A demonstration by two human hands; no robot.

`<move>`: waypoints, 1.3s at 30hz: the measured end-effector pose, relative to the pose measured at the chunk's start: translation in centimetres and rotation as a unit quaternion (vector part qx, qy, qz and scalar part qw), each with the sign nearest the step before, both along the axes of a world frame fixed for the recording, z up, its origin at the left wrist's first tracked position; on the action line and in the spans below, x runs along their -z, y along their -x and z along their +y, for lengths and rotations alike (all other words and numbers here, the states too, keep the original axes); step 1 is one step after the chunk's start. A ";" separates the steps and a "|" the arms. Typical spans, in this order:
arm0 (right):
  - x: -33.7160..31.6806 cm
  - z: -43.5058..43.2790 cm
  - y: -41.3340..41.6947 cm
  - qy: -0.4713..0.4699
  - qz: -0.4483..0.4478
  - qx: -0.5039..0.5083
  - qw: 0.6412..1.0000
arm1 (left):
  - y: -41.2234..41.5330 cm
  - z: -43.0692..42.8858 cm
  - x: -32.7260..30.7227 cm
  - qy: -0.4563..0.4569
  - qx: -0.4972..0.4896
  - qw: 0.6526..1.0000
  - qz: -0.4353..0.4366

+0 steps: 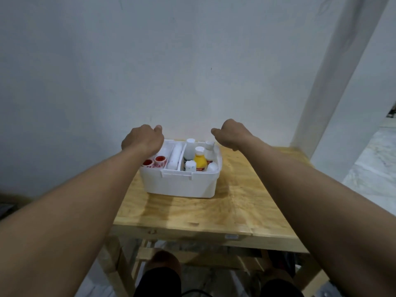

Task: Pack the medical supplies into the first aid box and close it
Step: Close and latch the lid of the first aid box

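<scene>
The white first aid box point(182, 185) stands open on the wooden table. Its left compartment holds two red-and-white tape rolls point(154, 161), the middle one a white roll point(174, 158), and the right one several bottles, including a yellow bottle point(200, 160). My left hand point(142, 139) and my right hand point(231, 133) are curled at the box's far corners, thumbs pointing inward. Between them a pale, faintly pink panel point(186, 131) rises from the far rim. It looks like the raised lid and is hard to tell from the wall. My fingertips are hidden.
The table point(246, 206) stands against a white wall, with bare wood in front of and to the right of the box. A white pillar point(321, 93) rises at the table's right rear corner. My knees show below the front edge.
</scene>
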State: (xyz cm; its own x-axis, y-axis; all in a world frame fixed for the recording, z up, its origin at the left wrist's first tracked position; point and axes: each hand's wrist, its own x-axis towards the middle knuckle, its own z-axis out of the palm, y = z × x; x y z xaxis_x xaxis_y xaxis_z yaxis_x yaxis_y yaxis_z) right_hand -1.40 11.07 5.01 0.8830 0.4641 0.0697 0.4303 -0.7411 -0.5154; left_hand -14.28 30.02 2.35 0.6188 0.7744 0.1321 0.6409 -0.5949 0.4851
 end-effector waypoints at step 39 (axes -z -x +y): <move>0.2 1.1 -1.1 -0.334 0.323 0.070 0.883 | -1.9 2.6 -0.8 0.427 0.019 0.875 -0.226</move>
